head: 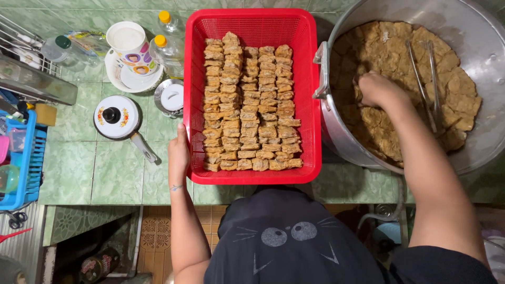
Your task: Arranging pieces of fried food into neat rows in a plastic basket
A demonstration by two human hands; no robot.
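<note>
- On the green tiled counter (79, 168), seen from the head camera, a red plastic basket (252, 31) sits in the middle, filled with neat rows of brown fried pieces (247, 105).
- The left hand (179, 152) rests flat against the basket's left wall near the front corner, fingers extended along the rim, not closed around anything.
- The right hand (376, 88) reaches down into a large metal pot (473, 42) just right of the basket; its fingers curl among the brown slabs (389, 47) lying there, but whether they have hold of one cannot be told.
- A pair of metal tongs (426, 79) lies across the slabs, just right of that hand.
- Left of the basket stand a white pan lid with a black knob (115, 117), a round metal lid (169, 97), a patterned cup (129, 44) on a white plate, and two clear bottles with yellow caps (167, 44).
- At the far left edge sits a blue plastic crate (26, 168).
</note>
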